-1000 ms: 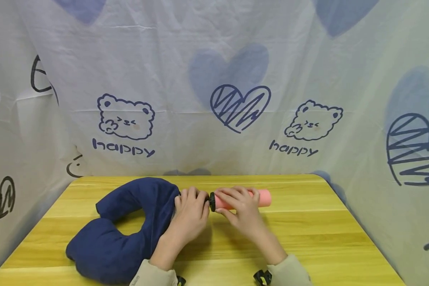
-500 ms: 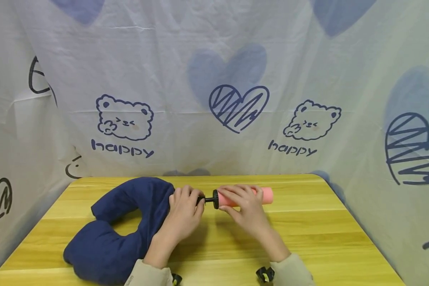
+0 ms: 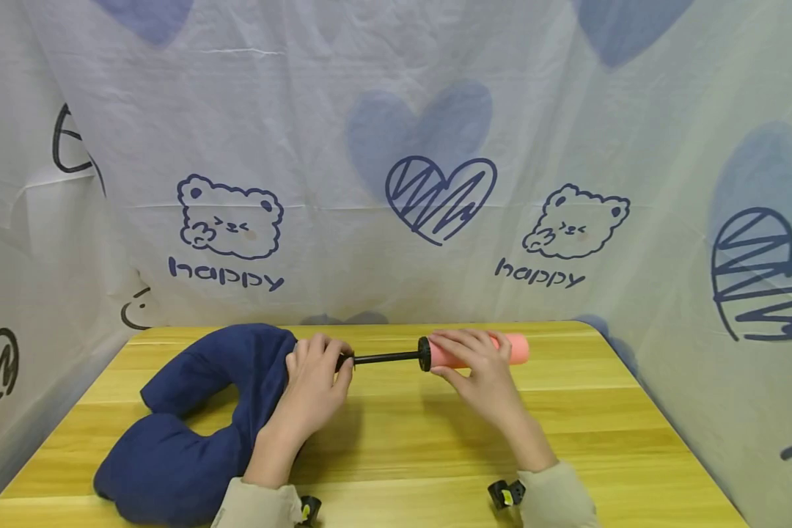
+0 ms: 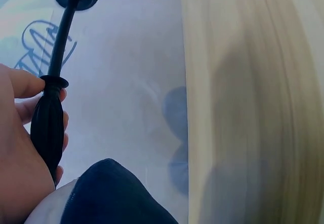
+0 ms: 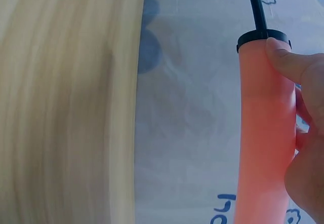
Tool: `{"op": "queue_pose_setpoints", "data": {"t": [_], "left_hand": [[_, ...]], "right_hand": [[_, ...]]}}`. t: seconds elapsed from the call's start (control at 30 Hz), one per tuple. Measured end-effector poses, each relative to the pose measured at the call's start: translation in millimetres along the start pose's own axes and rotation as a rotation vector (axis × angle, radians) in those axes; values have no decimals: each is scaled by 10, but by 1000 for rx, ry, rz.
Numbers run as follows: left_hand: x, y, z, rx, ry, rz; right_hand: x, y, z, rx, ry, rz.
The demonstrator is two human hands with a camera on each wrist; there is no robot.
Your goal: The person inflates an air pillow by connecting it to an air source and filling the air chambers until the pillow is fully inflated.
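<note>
A hand pump with a pink barrel point(image 3: 518, 348) and a black end collar point(image 3: 424, 353) is held roughly level above the table. Its thin black rod point(image 3: 388, 358) shows at length between the two hands. My left hand point(image 3: 312, 385) grips the black handle point(image 4: 48, 130), thumb up against the flange. Around the barrel, close behind the collar, curl the fingers and thumb of my right hand point(image 3: 488, 378). A navy U-shaped neck pillow point(image 3: 171, 466) lies at the left, partly covered by my left hand and forearm in the head view.
The wood-patterned table point(image 3: 620, 440) ends at a back edge just beyond the hands. A white printed cloth point(image 3: 343, 242) hangs behind and along both sides. Black wrist devices point(image 3: 505, 494) sit by the sleeves.
The hands have moved apart, left hand leftward and right hand rightward. The rod, hardly visible at first, has come well out of the barrel. The pillow has shifted left.
</note>
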State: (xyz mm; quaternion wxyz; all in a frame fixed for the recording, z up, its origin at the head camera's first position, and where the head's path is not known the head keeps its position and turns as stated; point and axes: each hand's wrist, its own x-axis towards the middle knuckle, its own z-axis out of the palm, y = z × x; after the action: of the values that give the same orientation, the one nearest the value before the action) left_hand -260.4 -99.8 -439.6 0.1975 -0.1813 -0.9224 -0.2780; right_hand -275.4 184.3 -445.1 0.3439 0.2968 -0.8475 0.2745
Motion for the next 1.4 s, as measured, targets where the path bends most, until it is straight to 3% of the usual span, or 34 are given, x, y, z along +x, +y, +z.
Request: {"op": "queue_pose_setpoints", "data": {"t": [0.17, 0.37, 0.5, 0.67, 1.4], "left_hand": [[1, 22, 12, 4, 20, 12], [-8, 216, 191, 46, -21, 23], [-25, 291, 285, 61, -30, 8], [-30, 330, 346, 67, -31, 40], [-14, 241, 231, 28, -25, 28]], "right_hand": [[2, 13, 18, 2, 13, -21], [17, -139, 168, -34, 22, -139], [3, -208, 250, -43, 39, -174], [-17, -251, 307, -40, 55, -192], [1, -214, 254, -46, 30, -134]]}}
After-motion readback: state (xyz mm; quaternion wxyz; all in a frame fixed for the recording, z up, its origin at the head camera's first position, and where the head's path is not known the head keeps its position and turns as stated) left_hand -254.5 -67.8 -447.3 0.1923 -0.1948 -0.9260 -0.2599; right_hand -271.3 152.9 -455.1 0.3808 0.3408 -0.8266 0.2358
